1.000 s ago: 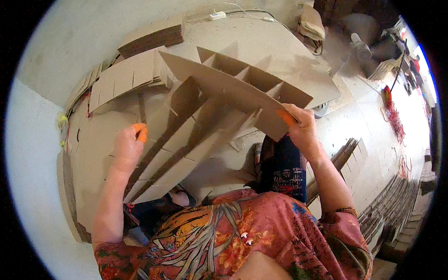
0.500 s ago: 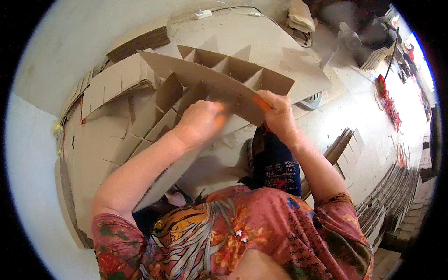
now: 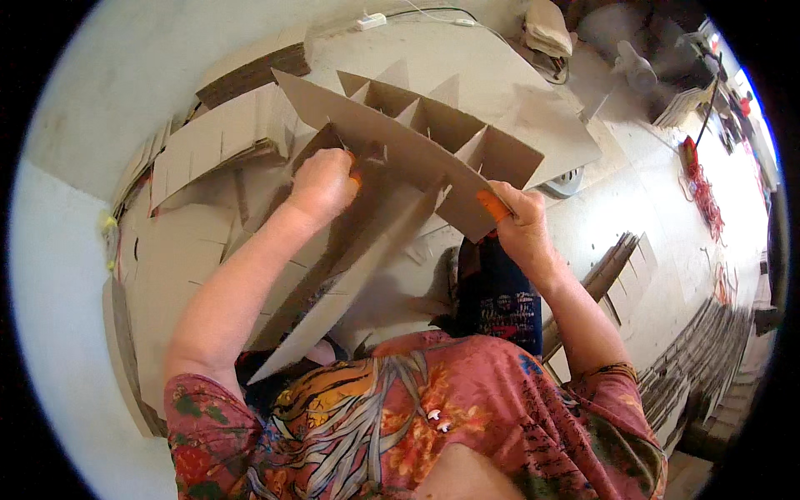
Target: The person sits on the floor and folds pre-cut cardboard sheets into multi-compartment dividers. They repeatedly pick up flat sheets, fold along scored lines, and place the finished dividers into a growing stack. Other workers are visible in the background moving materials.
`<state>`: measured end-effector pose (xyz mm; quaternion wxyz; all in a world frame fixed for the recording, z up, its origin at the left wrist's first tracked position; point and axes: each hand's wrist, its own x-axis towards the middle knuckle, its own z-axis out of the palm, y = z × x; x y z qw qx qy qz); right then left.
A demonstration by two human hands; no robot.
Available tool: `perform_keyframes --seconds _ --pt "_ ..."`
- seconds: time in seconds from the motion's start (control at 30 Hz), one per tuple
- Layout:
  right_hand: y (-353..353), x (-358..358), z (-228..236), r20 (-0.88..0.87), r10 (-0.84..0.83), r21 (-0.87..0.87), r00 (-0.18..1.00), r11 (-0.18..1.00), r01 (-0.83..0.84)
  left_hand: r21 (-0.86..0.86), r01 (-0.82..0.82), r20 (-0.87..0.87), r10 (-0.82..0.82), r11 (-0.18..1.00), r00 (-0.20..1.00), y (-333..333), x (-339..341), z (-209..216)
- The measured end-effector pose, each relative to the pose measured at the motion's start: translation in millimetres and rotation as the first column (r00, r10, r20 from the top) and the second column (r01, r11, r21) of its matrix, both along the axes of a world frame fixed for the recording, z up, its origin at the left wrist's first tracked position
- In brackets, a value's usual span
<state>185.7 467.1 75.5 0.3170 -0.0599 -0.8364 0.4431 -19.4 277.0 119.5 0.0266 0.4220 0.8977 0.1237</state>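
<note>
A partly assembled cardboard divider (image 3: 400,142) stands tilted in front of me, with long slotted strips crossed by shorter ones. My right hand (image 3: 522,223) grips the near right end of its front long strip, thumb on top. Closed at the strip's left part, my left hand (image 3: 323,185) holds cardboard by the crossing pieces; its fingertips are partly hidden. Orange coverings show on fingers of both hands. A long loose-looking cardboard strip (image 3: 354,287) slants from the divider down toward my lap.
Stacks of slotted cardboard sheets (image 3: 212,142) lie to the left, with another stack (image 3: 258,71) behind. A white power strip (image 3: 371,22) sits at the back. Rightward are a fan (image 3: 635,67), red string (image 3: 700,187) and bundled cardboard strips (image 3: 696,342) on the floor.
My left hand has moved left and up along the divider. The right hand and the divider have shifted slightly right, and the strip toward my lap has swung.
</note>
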Motion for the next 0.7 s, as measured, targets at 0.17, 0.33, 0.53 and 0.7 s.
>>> perform_keyframes --seconds 0.17,0.33,0.53,0.7 --pt "-6 7 -2 0.019 -0.042 0.033 0.999 0.999 0.041 0.008 0.004 0.002 -0.004 1.0 1.0 6 10 -3" --pt "-9 11 5 0.072 -0.001 0.047 0.997 0.999 -0.003 -0.041 -0.059 -0.119 0.054 0.997 0.991 5 12 0" --pt "7 9 -14 0.125 -0.047 0.119 0.991 0.992 0.032 0.106 -0.115 0.025 0.113 0.988 0.993 3 2 26" --pt "-8 6 20 -0.012 -0.062 0.204 0.998 0.977 0.063 0.046 -0.175 -0.072 0.179 0.983 0.981 -20 -41 30"
